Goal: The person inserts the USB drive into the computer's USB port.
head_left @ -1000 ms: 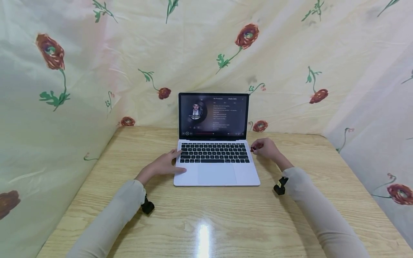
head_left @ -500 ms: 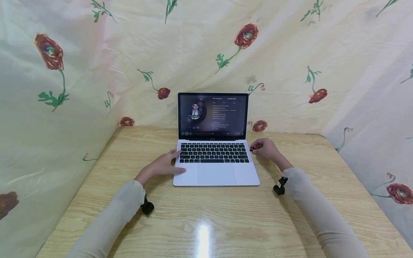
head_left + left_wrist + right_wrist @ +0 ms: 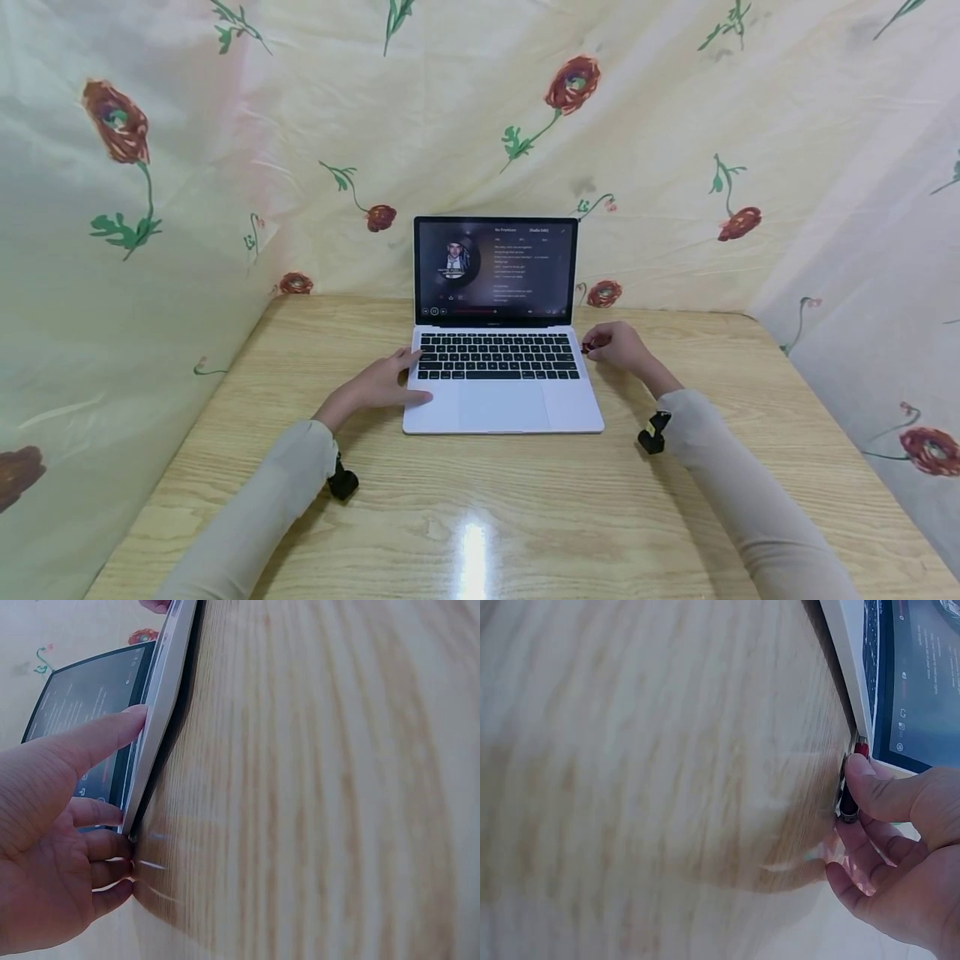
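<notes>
A silver laptop stands unfolded on the table, its lit screen showing a music player with lyrics. My left hand rests against the laptop's left side. Its thumb lies on the palm rest, and the fingers are extended at the left edge, as the left wrist view also shows. On the other side, my right hand pinches a small red and black USB stick between thumb and fingers. The stick's red end is up against the laptop's right edge; whether it sits in a port cannot be seen.
The wooden table carries the laptop near its back edge. Behind it and at both sides hangs a cream cloth printed with red flowers. A black wrist camera is strapped to each sleeve.
</notes>
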The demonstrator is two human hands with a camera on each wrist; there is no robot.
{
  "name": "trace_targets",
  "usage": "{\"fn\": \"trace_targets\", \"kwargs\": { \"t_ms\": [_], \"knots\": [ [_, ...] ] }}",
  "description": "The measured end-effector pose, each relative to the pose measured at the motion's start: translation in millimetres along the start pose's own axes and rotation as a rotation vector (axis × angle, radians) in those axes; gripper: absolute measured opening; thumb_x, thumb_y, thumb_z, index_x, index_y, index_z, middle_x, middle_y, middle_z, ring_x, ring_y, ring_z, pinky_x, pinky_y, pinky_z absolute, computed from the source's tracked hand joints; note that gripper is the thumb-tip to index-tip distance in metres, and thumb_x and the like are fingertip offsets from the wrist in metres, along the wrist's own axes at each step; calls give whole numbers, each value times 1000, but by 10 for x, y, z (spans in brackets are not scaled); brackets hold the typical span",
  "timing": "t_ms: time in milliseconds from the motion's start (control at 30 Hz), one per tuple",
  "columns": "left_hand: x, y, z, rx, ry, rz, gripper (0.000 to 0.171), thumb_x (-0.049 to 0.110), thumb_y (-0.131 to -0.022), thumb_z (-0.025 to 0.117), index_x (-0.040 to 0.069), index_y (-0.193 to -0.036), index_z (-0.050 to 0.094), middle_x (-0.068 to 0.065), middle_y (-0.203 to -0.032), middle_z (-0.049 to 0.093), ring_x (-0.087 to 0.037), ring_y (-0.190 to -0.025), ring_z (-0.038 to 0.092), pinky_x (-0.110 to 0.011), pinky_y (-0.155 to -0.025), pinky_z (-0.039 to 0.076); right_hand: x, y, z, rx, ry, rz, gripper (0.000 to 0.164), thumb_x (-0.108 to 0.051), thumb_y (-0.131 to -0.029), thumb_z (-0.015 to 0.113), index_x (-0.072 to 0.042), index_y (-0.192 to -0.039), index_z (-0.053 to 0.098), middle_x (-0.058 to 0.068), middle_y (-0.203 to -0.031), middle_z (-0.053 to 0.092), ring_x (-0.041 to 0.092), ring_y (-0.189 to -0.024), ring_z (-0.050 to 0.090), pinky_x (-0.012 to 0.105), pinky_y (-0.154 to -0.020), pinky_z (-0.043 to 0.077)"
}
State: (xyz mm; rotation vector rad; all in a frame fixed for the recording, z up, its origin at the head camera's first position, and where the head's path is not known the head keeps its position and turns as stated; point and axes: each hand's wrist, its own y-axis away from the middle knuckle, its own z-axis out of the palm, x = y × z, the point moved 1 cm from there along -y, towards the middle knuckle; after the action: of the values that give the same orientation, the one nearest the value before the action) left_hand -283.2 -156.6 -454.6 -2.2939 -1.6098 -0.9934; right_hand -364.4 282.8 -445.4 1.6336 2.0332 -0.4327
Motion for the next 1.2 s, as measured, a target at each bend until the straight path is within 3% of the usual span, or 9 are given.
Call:
{"fn": "trace_targets", "kwargs": {
  "t_ms": [367,833,1200],
  "knots": [
    [7,3,-3,4,8,-4,95,51,-91,72,9,-162,25,-27,-168,14,-45,-155,21,-58,-125,25,-9,-31,4,25,53,-38,22,8,-87,71,3,-109,73,21,-103,69,30,-92,60,39,-80,50],
    [10,0,0,3,4,-14,94,50,-92,72,8,-162,26,-27,-168,14,-45,-155,20,-58,-125,25,10,-70,38,24,73,-53,21,8,-88,71,3,-108,74,22,-104,72,31,-94,64,45,-84,54],
    [22,8,-2,3,-1,-11,95,51,-91,72,8,-162,25,-27,-168,14,-45,-155,20,-58,-125,25,-26,-10,5,8,53,-28,21,6,-89,71,4,-109,73,22,-105,72,30,-92,64,38,-80,53]
  ]
}}
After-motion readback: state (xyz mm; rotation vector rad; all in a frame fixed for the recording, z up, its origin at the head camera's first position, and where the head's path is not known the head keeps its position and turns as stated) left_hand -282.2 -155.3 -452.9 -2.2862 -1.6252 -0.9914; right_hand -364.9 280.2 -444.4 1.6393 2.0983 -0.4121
